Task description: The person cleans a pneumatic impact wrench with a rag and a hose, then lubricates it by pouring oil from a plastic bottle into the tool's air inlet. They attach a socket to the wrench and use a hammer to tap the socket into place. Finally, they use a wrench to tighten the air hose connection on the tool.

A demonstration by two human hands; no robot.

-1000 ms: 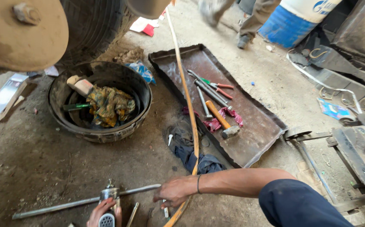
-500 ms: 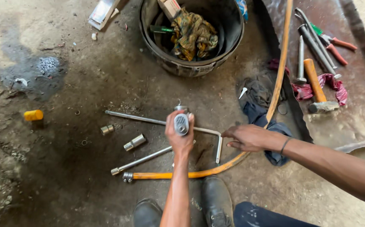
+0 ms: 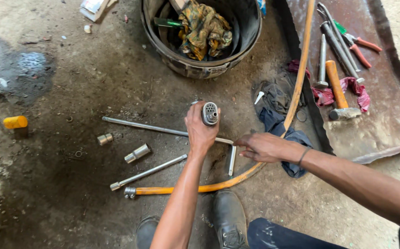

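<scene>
Orange hose [image 3: 296, 87], silver metal bars [image 3: 158, 129], yellow-brown patterned rag [image 3: 204, 30], red cloth [image 3: 354, 87], rust-brown tray [image 3: 384, 120], possibly dark-blue cloth [image 3: 287, 138]

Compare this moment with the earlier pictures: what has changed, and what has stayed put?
The left hand has lifted the metal tool off the ground and keeps its grip on it. The right hand has slid from the orange hose toward the bent bar. Sockets, long rod and tub lie unmoved.
</scene>
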